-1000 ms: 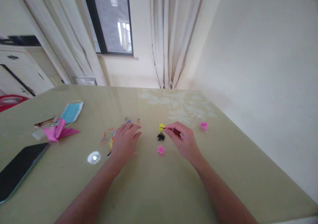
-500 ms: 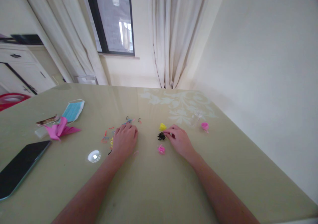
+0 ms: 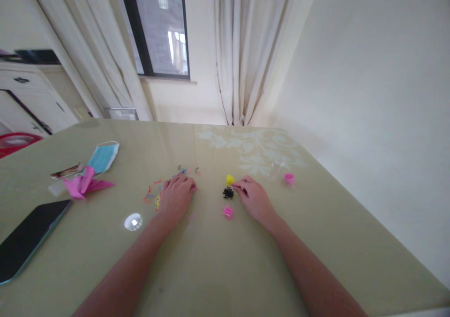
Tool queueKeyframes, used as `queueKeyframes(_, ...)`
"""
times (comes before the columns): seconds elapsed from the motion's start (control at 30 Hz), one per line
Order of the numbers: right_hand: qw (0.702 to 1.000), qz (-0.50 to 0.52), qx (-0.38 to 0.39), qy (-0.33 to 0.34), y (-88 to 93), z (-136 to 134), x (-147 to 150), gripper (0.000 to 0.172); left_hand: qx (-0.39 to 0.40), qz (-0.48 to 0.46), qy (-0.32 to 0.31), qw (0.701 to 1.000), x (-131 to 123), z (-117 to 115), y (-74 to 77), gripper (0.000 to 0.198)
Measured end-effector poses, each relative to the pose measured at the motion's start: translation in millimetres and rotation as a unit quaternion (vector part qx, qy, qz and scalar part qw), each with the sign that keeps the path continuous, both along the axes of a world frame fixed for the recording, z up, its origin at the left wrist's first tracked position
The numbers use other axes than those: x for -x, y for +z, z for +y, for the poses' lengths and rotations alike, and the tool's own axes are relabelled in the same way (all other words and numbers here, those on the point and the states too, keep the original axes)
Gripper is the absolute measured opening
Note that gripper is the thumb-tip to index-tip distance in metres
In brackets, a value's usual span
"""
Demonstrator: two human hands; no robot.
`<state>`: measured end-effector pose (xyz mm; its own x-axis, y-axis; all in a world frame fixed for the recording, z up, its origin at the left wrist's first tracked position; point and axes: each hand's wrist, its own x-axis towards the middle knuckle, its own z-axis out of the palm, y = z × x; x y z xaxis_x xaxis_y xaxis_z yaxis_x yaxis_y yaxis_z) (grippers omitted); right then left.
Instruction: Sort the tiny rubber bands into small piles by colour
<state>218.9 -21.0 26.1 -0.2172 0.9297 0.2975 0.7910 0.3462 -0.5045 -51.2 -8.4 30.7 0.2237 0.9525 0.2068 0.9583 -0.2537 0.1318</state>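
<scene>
Small loose rubber bands lie in heaps and scatters on the table. My left hand (image 3: 176,196) rests palm down over a mixed scatter of coloured bands (image 3: 157,200), its fingers bent and slightly apart; what lies under the palm is hidden. My right hand (image 3: 256,199) pinches thumb and forefinger together at the edge of a heap of black bands (image 3: 228,192). Anything between those fingertips is too small to make out. A heap of yellow bands (image 3: 229,180) sits just beyond the black one, and pink bands (image 3: 228,212) lie on the near side.
To the right stand a small pink cup (image 3: 289,179) and a clear plastic piece (image 3: 276,168). At left are a shiny clear dome (image 3: 133,222), a phone (image 3: 33,237), a pink folded paper bird (image 3: 86,184) and a blue face mask (image 3: 103,157). A wall borders the table's right side.
My left hand has shifted slightly, its thumb side a little further right. My right hand stays beside the black heap, with only a small movement of the fingers.
</scene>
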Motion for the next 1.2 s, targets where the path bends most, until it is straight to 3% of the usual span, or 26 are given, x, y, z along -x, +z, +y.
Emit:
queueKeyframes(0.17, 0.999, 0.029, -0.032, -0.004, 1.8, -1.1, 0.1, 0.019, -0.058, -0.041, -0.016, 0.997, -3.5, 0.0, 0.3, 0.017)
queueKeyframes(0.27, 0.996, 0.063, -0.061, 0.0, 7.5, -5.6, 3.7, 0.02, -0.103, -0.14, -0.039, 0.984, -9.0, -0.3, 3.7, 0.015)
queueKeyframes(0.43, 0.981, 0.166, -0.098, 0.028, 25.6, -20.6, 16.8, 0.018, -0.028, -0.398, -0.124, 0.909, -22.6, -14.4, 18.9, 0.015)
queueKeyframes(0.53, 0.97, 0.218, -0.096, 0.055, 35.2, -30.3, 25.9, 0.016, 0.019, -0.482, -0.163, 0.861, -31.8, -29.7, 30.9, 0.016)
queueKeyframes(0.7, 0.956, 0.254, -0.112, 0.091, 41.4, -40.5, 34.4, 0.015, 0.016, -0.514, -0.201, 0.834, -40.2, -43.9, 41.2, 0.011)
queueKeyframes(0.9, 0.959, 0.253, -0.095, 0.088, 44.6, -41.9, 33.1, 0.012, 0.02, -0.555, -0.191, 0.809, -39.1, -43.2, 38.1, 0.01)
queueKeyframes(1.2, 0.949, 0.258, -0.149, 0.099, 48.8, -44.6, 31.3, 0.012, 0.015, -0.585, -0.199, 0.786, -40.5, -46.5, 40.2, 0.01)
